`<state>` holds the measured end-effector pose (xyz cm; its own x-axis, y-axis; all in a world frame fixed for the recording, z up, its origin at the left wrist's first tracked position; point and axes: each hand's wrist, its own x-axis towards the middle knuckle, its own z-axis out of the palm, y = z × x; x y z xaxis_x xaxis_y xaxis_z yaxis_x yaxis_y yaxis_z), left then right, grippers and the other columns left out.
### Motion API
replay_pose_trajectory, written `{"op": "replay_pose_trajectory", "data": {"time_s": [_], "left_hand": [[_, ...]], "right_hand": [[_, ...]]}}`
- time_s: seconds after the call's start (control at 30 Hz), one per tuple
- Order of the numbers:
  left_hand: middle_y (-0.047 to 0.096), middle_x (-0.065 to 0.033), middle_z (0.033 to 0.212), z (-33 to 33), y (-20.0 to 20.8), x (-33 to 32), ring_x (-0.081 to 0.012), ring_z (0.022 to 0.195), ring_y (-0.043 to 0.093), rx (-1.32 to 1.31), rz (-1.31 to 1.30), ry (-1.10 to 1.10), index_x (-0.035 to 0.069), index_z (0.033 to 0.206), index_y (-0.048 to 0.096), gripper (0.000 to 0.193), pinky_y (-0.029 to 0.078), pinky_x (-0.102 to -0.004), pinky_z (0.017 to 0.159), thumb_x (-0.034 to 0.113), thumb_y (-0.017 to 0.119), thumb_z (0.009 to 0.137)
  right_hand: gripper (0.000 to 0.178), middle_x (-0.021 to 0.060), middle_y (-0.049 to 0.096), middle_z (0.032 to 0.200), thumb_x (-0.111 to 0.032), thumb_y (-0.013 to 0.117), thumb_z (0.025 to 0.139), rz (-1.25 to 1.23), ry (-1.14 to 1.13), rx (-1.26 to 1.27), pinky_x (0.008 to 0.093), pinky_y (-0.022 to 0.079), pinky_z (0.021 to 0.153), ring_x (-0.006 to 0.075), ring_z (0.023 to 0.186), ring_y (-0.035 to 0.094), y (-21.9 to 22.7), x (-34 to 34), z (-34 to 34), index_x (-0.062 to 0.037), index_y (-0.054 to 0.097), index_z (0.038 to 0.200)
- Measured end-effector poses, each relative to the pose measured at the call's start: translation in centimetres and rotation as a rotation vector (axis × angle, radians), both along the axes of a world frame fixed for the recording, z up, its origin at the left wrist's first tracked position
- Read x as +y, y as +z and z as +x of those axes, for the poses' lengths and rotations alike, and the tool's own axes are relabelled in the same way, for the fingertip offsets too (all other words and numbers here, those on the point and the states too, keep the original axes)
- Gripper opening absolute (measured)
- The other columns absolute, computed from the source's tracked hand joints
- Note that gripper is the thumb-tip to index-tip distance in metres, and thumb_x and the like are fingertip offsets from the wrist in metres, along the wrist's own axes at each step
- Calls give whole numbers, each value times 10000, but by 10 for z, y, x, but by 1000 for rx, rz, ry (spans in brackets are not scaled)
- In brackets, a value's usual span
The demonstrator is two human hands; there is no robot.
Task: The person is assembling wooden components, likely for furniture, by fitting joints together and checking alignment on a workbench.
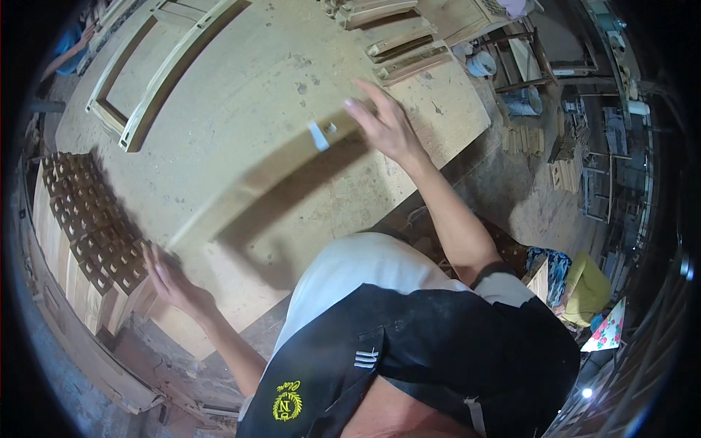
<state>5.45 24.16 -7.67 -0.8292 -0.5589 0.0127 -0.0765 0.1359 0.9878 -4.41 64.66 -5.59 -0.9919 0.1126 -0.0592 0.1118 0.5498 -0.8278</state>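
A pale wooden rail (270,168), smeared by motion, slants over the worktable (219,95) and casts a shadow on it. Near its right end are a small white patch and a dark hole. At that end is my right hand (385,130), fingers stretched and spread; whether it touches the wood I cannot make out. My left hand (177,283) is low at the table's left side, fingers extended, near the rail's blurred left end. Beside its fingertips stands a stack of wooden pieces (98,226) with dark, slotted ends.
A ladder-like wooden frame (164,77) lies at the far left. Several wooden rails (409,55) are piled at the far right edge. Buckets (480,64) and wood stacks stand on the floor to the right. A co-worker's arm (69,55) shows at far left; another person (584,288) is at right.
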Motion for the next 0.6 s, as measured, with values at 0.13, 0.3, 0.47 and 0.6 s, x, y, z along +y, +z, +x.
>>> {"op": "replay_pose_trajectory", "data": {"time_s": [0.13,0.3,0.47,0.6], "left_hand": [[565,-199,1352,-64,-63,-61,-235,1200,563,-120,239,-35,-52,1402,488,615,458,-347,997,423,535,1016],[538,-251,1401,-38,-119,-85,-312,1290,542,-369,172,-89,29,1468,453,709,426,-410,1043,520,575,972],[507,-241,1432,-37,-89,-79,-302,1283,536,-174,-173,52,-4,1459,450,600,413,-413,1077,345,603,997],[495,-250,1434,-36,-61,-46,-284,1293,521,-86,8,-15,-10,1455,451,561,442,-379,1064,224,637,981]], "right_hand": [[913,298,488,1429,-661,571,880,39,71,-135,472,375,1123,422,1342,470,-29,-20,-64,11,397,1473],[870,280,571,1326,-695,564,869,245,5,-212,449,455,1044,350,1245,570,-74,17,-62,9,520,1378],[713,177,717,913,-634,692,807,321,-648,-239,432,538,757,266,837,692,-56,117,-67,42,669,1037],[422,115,650,730,-434,756,801,39,-738,-319,341,497,533,202,605,634,-91,165,-84,-33,641,863]]}}
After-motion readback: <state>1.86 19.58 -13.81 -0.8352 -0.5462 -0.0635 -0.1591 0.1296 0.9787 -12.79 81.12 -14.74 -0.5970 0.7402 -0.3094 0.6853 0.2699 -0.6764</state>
